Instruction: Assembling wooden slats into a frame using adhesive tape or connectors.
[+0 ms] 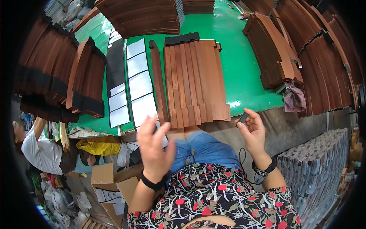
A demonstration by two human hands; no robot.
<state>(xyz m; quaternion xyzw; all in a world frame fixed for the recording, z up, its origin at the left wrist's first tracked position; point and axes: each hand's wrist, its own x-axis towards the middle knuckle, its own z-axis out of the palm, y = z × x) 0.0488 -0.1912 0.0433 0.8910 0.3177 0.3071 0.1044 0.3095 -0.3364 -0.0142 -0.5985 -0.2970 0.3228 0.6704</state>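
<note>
Right hand (253, 133) fingers pinch a small black piece (243, 117). Left hand (154, 149) fingers spread wide. Wood boards (206, 84) lie ahead, between the hands, long way pointing away; right fingers are near their close right corner.

Right of the row of wooden pieces (188, 80), the green desk (241, 68) offers wide passage up to a wooden stack (270, 49). Left of the row, a lone strip (158, 78) leaves only a slit; beyond the row, a tall pile (141, 17) blocks.
</note>
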